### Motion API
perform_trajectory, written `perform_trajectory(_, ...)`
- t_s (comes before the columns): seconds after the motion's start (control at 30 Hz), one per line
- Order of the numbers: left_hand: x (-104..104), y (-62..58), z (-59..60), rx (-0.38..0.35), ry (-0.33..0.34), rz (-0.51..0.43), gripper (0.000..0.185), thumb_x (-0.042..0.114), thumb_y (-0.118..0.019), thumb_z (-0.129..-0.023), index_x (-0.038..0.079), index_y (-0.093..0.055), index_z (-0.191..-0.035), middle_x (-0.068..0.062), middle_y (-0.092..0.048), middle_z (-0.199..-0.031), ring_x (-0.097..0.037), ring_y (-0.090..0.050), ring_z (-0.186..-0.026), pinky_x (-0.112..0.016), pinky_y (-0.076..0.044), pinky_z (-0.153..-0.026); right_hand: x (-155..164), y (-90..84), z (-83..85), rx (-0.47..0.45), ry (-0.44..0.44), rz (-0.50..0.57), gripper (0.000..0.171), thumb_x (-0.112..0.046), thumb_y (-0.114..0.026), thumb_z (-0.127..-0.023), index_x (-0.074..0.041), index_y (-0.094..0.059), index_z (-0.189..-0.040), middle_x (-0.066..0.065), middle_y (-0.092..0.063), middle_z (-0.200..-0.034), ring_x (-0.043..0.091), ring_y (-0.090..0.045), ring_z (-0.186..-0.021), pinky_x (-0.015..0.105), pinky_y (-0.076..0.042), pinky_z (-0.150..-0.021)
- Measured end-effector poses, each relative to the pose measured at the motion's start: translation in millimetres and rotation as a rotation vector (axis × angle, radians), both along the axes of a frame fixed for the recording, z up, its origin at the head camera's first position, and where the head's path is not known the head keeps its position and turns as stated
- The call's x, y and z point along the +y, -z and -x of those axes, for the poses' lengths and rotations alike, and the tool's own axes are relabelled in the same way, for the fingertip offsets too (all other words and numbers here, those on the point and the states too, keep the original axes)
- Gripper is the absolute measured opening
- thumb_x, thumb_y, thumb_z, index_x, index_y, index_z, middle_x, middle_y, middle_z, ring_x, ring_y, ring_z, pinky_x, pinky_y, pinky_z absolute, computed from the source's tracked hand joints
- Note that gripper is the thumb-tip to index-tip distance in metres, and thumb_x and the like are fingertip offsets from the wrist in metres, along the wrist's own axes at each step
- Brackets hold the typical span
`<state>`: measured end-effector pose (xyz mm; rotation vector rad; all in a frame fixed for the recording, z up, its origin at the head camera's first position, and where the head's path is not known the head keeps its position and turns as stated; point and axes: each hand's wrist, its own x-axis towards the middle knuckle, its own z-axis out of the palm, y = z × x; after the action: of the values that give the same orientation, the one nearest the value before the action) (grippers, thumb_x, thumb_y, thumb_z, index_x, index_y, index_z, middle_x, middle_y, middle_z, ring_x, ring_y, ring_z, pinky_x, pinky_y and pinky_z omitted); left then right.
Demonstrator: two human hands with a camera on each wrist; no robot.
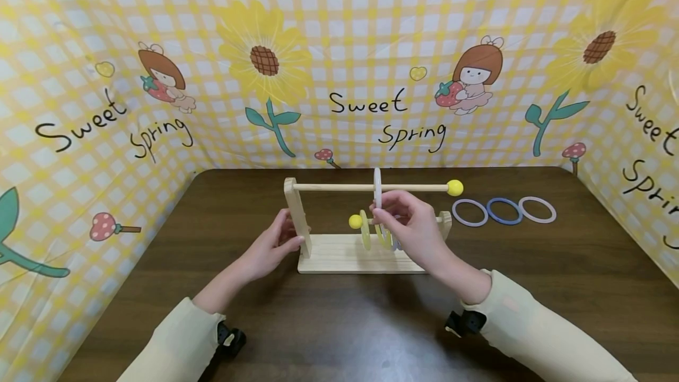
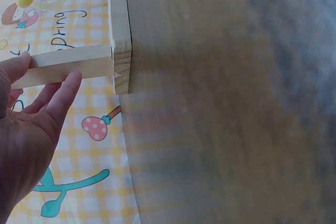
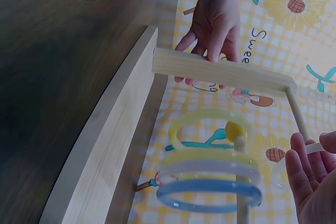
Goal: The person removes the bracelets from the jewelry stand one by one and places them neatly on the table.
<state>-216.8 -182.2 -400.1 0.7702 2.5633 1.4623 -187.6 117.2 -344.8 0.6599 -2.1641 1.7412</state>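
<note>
On the dark table (image 1: 159, 287), my left hand (image 1: 273, 246) steadies the wooden rack (image 1: 339, 255), fingers straight; my right hand (image 1: 411, 223) pinches a white ring (image 1: 378, 184) on its top rod (image 1: 339, 187), which next needs sliding toward the left post.

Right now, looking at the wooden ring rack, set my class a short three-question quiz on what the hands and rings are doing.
1. True or false: the left hand rests against the wooden rack's upright post.
2. How many loose rings lie on the table to the right of the rack?
3. What does the right hand pinch: A a white ring on the upper rod, B the yellow knob, C a blue ring?

Key: 1 true; 2 three; 3 A.
</note>
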Motion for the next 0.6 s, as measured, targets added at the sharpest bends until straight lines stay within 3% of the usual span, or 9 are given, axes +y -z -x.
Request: perform_trajectory(0.6, -0.2, 0.2, 0.4, 0.009, 0.0, 0.011, 0.047, 0.008, -0.058, -0.098, 0.007, -0.033, -0.138, -0.021, -0.058, -0.122, -0.034, -0.057, -0.112, -0.039, -0.052, -0.086, 42.2, 1.5, -6.8, 0.057, 0.085, 0.0, 0.011, 0.003, -0.067, -0.09, 0.002, -0.065, -0.1, 0.014, -0.071, -0.09, 0.015, -0.069, -0.074, 0.026, -0.055, -0.064)
